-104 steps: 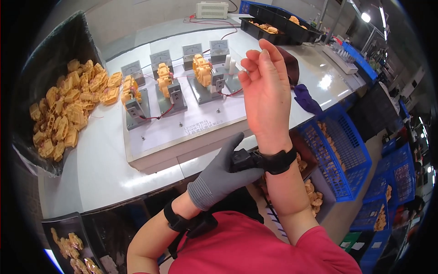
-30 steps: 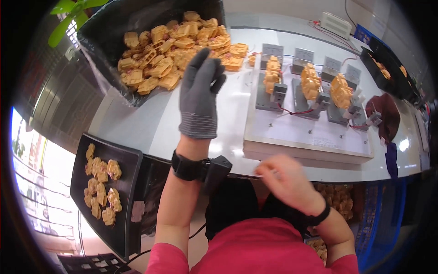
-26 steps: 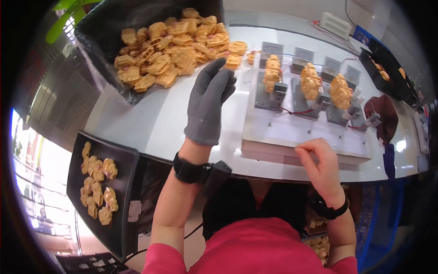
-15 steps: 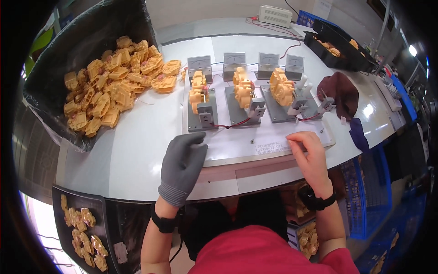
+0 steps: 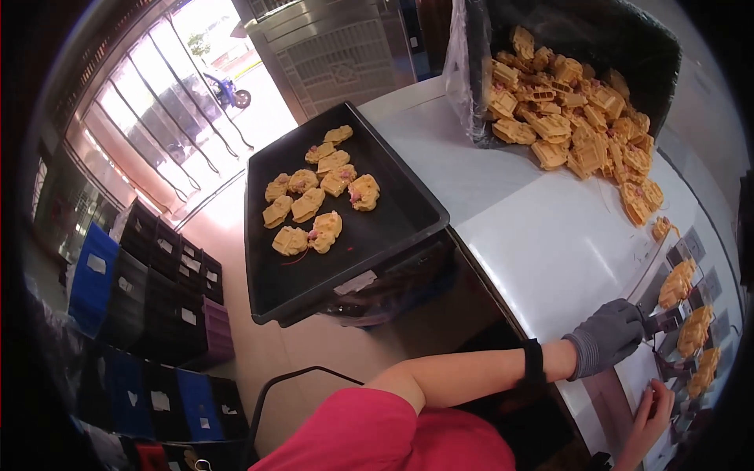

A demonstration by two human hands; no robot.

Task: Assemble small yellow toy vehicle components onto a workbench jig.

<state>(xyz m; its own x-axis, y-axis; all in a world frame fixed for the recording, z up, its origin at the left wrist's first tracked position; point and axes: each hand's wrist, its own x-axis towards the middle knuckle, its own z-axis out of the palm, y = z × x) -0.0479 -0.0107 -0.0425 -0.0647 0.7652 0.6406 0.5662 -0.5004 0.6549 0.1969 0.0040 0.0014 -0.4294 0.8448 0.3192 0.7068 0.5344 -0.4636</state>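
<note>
My left hand (image 5: pixel 606 337), in a grey knitted glove, is over the table's near edge beside the closest test fixture (image 5: pixel 664 320). Its fingers bend downward and their tips are hidden. Below it, my bare right hand (image 5: pixel 653 412) is partly in view, fingers loosely bent and nothing seen in them. Yellow plastic gear housings sit on the row of grey fixtures: one (image 5: pixel 677 284) at the far end, another (image 5: pixel 694 331) in the middle and a third (image 5: pixel 704 372) nearest me. Small panel meters (image 5: pixel 693 243) stand behind them.
A black bin (image 5: pixel 628 35) lined with plastic spills a heap of yellow housings (image 5: pixel 581 118) onto the white table (image 5: pixel 526 243). To the left, a black tray (image 5: pixel 385 212) holds several more housings. Stacked blue and black crates (image 5: pixel 141 314) stand on the floor near a bright doorway.
My view has swung left, so the fixtures and both hands now appear at the right edge. The tray and doorway have come fully into view. Nothing has visibly been picked up.
</note>
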